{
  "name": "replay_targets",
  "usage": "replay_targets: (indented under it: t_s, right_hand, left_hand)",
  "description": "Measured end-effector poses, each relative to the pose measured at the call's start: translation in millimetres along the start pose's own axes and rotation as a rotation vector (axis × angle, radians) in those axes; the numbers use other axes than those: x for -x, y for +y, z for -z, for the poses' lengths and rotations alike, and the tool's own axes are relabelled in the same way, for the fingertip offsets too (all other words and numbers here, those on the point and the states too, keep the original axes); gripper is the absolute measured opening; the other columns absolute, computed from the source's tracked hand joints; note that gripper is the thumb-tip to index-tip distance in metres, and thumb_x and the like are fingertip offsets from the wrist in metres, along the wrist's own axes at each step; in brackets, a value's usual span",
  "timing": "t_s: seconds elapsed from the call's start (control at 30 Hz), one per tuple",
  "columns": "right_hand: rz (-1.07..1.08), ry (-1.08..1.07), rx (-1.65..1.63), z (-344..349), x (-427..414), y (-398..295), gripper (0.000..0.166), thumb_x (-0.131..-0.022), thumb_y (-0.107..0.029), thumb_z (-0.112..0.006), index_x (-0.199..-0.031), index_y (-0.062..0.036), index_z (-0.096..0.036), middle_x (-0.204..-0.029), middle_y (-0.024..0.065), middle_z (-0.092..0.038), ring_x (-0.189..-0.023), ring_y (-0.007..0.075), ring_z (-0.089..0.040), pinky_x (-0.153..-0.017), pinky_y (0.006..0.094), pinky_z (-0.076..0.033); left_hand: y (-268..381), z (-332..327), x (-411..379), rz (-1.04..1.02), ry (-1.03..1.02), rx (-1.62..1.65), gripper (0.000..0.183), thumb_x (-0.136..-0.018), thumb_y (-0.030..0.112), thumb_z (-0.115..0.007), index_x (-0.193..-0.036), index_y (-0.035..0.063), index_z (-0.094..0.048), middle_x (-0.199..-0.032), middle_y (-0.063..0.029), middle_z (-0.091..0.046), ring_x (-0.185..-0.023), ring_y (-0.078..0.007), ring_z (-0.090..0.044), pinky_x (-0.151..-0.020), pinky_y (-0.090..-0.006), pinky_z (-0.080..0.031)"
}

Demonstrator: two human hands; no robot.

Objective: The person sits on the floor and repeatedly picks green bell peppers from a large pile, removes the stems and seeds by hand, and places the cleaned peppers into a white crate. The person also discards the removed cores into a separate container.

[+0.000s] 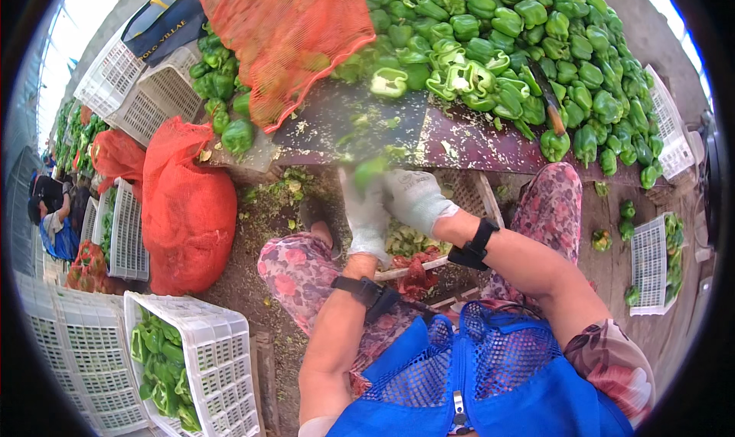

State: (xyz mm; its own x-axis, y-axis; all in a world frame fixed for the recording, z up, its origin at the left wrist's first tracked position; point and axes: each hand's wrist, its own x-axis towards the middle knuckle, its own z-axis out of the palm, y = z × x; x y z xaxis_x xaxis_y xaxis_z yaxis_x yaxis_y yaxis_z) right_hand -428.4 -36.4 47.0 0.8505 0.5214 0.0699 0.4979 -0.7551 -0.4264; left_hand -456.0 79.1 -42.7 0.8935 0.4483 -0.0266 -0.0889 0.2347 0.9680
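Observation:
My left hand (366, 207) and my right hand (414, 197), both in pale work gloves, meet at the near edge of the dark work board (367, 118). A blurred green pepper piece (370, 173) shows at the left hand's fingers; whether the hand grips it cannot be told. The right hand's fingers lie close against the left glove, partly hidden. Beyond them, cut green bell peppers (459, 81) lie against a large heap of whole ones (574, 52). A knife (548, 101) with a wooden handle rests on the heap's near side.
A red mesh sack (287, 41) covers the board's far left; a full one (189, 219) stands left. Below my hands is a basket (488, 199) with pepper scraps. A white crate (224, 356) of peppers stands lower left, another crate (649, 265) at right. A person (56, 222) sits far left.

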Motion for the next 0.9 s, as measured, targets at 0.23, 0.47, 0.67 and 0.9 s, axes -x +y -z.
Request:
replay_targets:
  t_s: [0.23,0.47,0.67,0.9]
  right_hand:
    - [-0.143,-0.078,-0.226,8.6,2.0,13.8,0.028,-0.092,-0.031,-0.061,-0.097,-0.0054,-0.068,-0.097,0.0169,-0.071,-0.094,0.0364,-0.069,-0.085,0.0460,-0.053]
    - [-0.457,-0.142,-0.704,23.7,6.5,34.9,0.030,-0.088,-0.031,-0.069,-0.101,-0.0040,-0.074,-0.096,0.0119,-0.073,-0.089,0.0209,-0.069,-0.086,0.0353,-0.055]
    - [-0.043,-0.022,-0.159,14.9,19.7,21.2,0.026,-0.091,-0.026,-0.066,-0.101,-0.0020,-0.068,-0.100,0.0216,-0.070,-0.095,0.0386,-0.069,-0.085,0.0461,-0.054]
    - [0.016,0.093,-0.152,0.9,15.4,14.9,0.016,-0.090,-0.022,-0.065,-0.097,-0.0066,-0.064,-0.093,0.0184,-0.067,-0.086,0.0398,-0.067,-0.080,0.0490,-0.052]
  left_hand:
    - [-3.2,2.6,-4.7,0.020,0.009,0.017,0.058,-0.097,0.046,-0.069,-0.138,0.0102,-0.049,-0.122,-0.0065,-0.059,-0.108,-0.0198,-0.059,-0.084,-0.0356,-0.054]
    - [13.1,-4.9,-0.8,0.194,-0.044,0.138,0.059,-0.097,0.030,-0.065,-0.143,-0.0009,-0.045,-0.127,-0.0109,-0.057,-0.108,-0.0197,-0.060,-0.094,-0.0323,-0.051]
    - [20.9,-8.9,1.6,0.106,-0.071,0.060,0.054,-0.098,0.026,-0.064,-0.140,-0.0024,-0.047,-0.129,-0.0129,-0.058,-0.111,-0.0221,-0.060,-0.098,-0.0351,-0.050]
    - [3.3,-4.9,-0.2,0.094,0.002,0.046,0.061,-0.100,0.042,-0.065,-0.144,0.0043,-0.046,-0.125,-0.0084,-0.060,-0.107,-0.0179,-0.058,-0.091,-0.0333,-0.051]
